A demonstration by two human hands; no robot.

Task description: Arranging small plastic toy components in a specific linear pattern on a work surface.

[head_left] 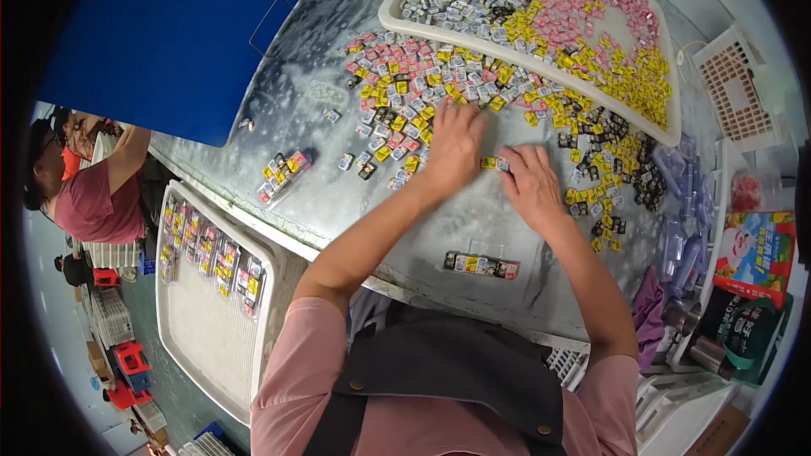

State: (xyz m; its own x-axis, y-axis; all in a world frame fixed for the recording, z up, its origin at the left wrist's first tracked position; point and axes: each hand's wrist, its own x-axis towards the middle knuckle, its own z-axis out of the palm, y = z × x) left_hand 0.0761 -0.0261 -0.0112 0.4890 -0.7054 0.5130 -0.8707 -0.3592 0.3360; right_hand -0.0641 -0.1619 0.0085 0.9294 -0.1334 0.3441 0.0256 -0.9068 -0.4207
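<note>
My left hand [454, 145] lies palm down on a metal table [338, 101], its fingers in a heap of small wrapped sweets [422, 76] in pink, yellow, silver and black. My right hand [530, 181] rests beside it, fingertips touching a short row of sweets [494, 163] between the two hands. A filled clear strip of sweets [481, 265] lies nearer my body. Another filled strip [285, 173] lies to the left. I cannot tell whether either hand grips a sweet.
A large white tray [397, 13] full of sorted sweets stands at the back. A white tray [211, 338] with several filled strips sits low on the left. Empty clear strips [688, 203], a white basket [735, 89] and colourful packets [756, 253] are on the right. A blue board [169, 34] leans at the left. Another person [84, 194] works far left.
</note>
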